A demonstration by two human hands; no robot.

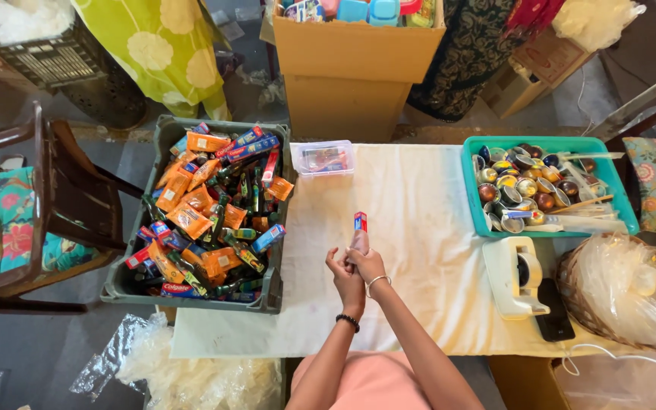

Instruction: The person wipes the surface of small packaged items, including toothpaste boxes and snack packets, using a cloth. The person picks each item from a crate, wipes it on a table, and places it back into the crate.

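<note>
My left hand (345,278) and my right hand (367,262) are pressed together over the white cloth of the table (419,220). Between them they hold a small red and blue toothpaste box (360,222) upright, its top sticking out above the fingers, and what looks like a clear wrapper around its lower part. A black band circles the left wrist, a silver bangle the right.
A grey crate (167,137) of orange sachets, small tubes and boxes stands at the left. A small clear lidded box (326,159) lies at the cloth's far edge. At the right are a teal tray (552,144) of round tins, a white tape dispenser (516,277), a black phone (553,311) and a basket of plastic bags (620,292).
</note>
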